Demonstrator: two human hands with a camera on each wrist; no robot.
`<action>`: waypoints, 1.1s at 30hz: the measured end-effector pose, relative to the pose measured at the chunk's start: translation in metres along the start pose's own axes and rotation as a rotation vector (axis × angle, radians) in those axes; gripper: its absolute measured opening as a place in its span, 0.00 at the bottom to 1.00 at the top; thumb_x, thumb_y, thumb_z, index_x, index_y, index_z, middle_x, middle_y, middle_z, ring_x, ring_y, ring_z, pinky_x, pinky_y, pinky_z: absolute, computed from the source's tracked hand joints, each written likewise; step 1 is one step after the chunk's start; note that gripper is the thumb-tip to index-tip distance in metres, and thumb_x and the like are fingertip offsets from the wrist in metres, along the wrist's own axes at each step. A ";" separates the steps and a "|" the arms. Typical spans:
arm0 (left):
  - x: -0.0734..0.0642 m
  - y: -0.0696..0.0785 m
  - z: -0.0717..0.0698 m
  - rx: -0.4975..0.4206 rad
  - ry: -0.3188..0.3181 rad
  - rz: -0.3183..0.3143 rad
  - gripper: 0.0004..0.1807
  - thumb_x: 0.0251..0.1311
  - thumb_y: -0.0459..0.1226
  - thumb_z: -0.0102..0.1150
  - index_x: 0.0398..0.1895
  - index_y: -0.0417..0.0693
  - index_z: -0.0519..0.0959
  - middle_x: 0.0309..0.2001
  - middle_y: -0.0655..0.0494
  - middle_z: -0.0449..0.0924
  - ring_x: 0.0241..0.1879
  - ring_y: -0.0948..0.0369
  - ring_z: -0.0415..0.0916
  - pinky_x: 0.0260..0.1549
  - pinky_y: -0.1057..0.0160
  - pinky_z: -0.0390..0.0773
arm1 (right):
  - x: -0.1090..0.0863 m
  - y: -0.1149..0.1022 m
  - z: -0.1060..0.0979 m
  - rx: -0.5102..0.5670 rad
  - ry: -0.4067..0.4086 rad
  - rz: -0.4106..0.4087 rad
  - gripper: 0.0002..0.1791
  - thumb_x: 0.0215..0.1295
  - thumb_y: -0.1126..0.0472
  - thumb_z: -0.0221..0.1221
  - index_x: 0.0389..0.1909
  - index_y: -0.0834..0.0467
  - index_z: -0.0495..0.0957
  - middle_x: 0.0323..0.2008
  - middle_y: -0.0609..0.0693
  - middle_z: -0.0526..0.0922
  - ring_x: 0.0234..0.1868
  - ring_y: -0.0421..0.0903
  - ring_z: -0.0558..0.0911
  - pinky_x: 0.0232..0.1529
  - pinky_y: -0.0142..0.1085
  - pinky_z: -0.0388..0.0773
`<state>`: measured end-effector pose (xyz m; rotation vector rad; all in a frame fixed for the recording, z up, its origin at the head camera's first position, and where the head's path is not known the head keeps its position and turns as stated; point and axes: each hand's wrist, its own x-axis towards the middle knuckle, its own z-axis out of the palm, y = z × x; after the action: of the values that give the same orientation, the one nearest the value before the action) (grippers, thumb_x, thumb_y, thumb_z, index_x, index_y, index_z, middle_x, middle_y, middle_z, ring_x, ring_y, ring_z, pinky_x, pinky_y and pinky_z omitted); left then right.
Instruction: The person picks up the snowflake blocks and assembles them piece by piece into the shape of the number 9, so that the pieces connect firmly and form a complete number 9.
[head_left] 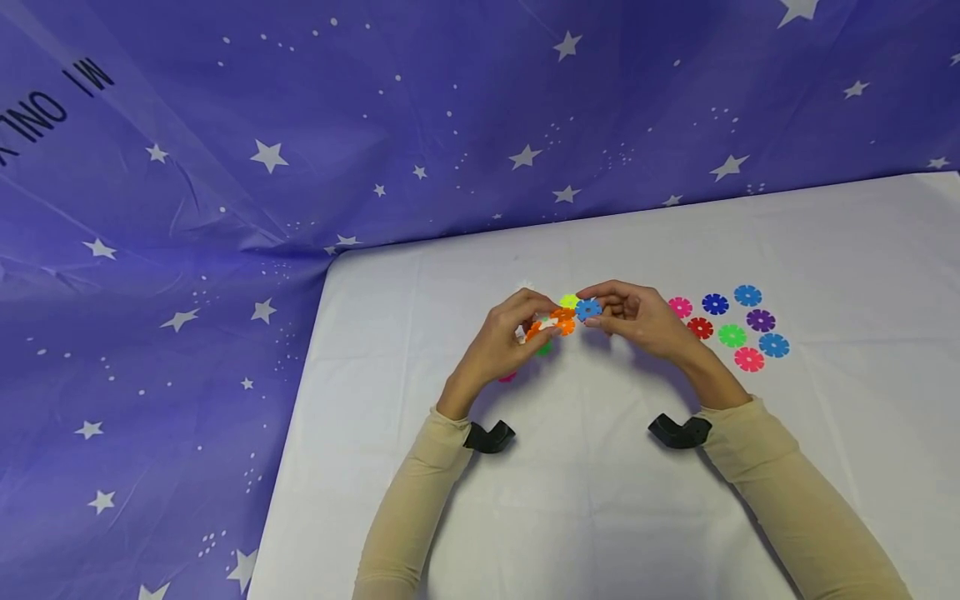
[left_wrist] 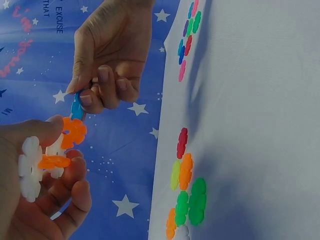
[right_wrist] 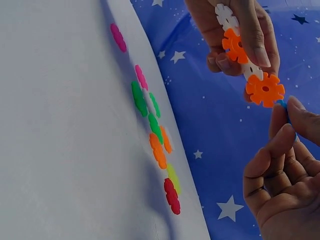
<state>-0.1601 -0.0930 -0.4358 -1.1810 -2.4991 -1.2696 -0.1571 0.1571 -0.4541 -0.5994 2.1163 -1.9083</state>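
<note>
My left hand (head_left: 504, 335) holds a short chain of notched plastic discs, white and orange by turns, above the table. In the right wrist view the chain shows a white disc (right_wrist: 227, 16), an orange disc (right_wrist: 234, 46), another white one partly behind the fingers, and an orange end disc (right_wrist: 265, 90). Between thumb and fingertips my right hand (head_left: 637, 317) pinches a light blue disc (head_left: 588, 309). Its edge meets the rim of the orange end disc, the two standing at an angle to each other, as the left wrist view shows at the blue disc (left_wrist: 77, 106).
On the white-covered table (head_left: 570, 483), several loose discs lie right of my hands, among them a purple disc (head_left: 761, 320) and a red disc (head_left: 701, 327). More lie beneath the left hand, including a green disc (left_wrist: 198, 201). A starry purple curtain (head_left: 450, 108) hangs behind.
</note>
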 end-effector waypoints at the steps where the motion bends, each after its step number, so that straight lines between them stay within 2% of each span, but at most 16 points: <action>1: 0.000 0.000 0.000 -0.002 0.001 0.001 0.12 0.61 0.34 0.66 0.47 0.41 0.81 0.46 0.49 0.79 0.31 0.62 0.69 0.31 0.63 0.75 | 0.000 0.000 0.000 -0.003 0.002 0.000 0.21 0.66 0.64 0.62 0.57 0.68 0.74 0.35 0.56 0.77 0.28 0.45 0.75 0.31 0.35 0.77; 7: -0.001 0.001 -0.001 -0.005 -0.004 -0.006 0.12 0.61 0.35 0.65 0.47 0.41 0.81 0.46 0.49 0.79 0.31 0.63 0.69 0.31 0.65 0.74 | 0.000 0.000 0.000 -0.018 0.021 -0.010 0.22 0.65 0.64 0.63 0.57 0.69 0.74 0.35 0.56 0.79 0.29 0.51 0.77 0.31 0.35 0.78; 13: 0.000 0.000 -0.001 -0.003 -0.009 -0.006 0.12 0.61 0.35 0.65 0.47 0.41 0.81 0.45 0.49 0.79 0.30 0.63 0.68 0.30 0.58 0.75 | 0.000 0.000 0.002 -0.017 0.019 -0.017 0.21 0.65 0.64 0.63 0.56 0.68 0.75 0.35 0.55 0.78 0.28 0.50 0.76 0.30 0.35 0.77; 19: 0.000 0.000 0.000 -0.006 -0.008 0.012 0.11 0.61 0.35 0.65 0.46 0.41 0.82 0.44 0.50 0.80 0.30 0.63 0.69 0.31 0.65 0.74 | 0.000 0.000 0.004 -0.022 0.017 -0.020 0.20 0.65 0.64 0.63 0.56 0.66 0.76 0.35 0.55 0.79 0.27 0.47 0.75 0.29 0.36 0.76; 28: 0.000 -0.002 0.007 -0.026 0.095 -0.041 0.04 0.64 0.35 0.62 0.37 0.43 0.83 0.37 0.53 0.82 0.27 0.65 0.69 0.27 0.69 0.73 | 0.001 0.002 0.012 -0.007 0.043 -0.010 0.18 0.64 0.66 0.63 0.55 0.64 0.77 0.34 0.53 0.80 0.29 0.50 0.77 0.29 0.34 0.76; 33: 0.000 0.000 0.010 -0.029 0.136 -0.028 0.03 0.63 0.34 0.63 0.33 0.44 0.81 0.34 0.53 0.81 0.26 0.65 0.68 0.25 0.69 0.71 | 0.001 0.003 0.020 0.011 0.085 -0.004 0.17 0.63 0.67 0.64 0.53 0.66 0.79 0.33 0.54 0.82 0.29 0.53 0.77 0.29 0.34 0.76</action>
<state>-0.1580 -0.0854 -0.4422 -1.0308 -2.4160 -1.3492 -0.1503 0.1388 -0.4596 -0.5297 2.1558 -1.9803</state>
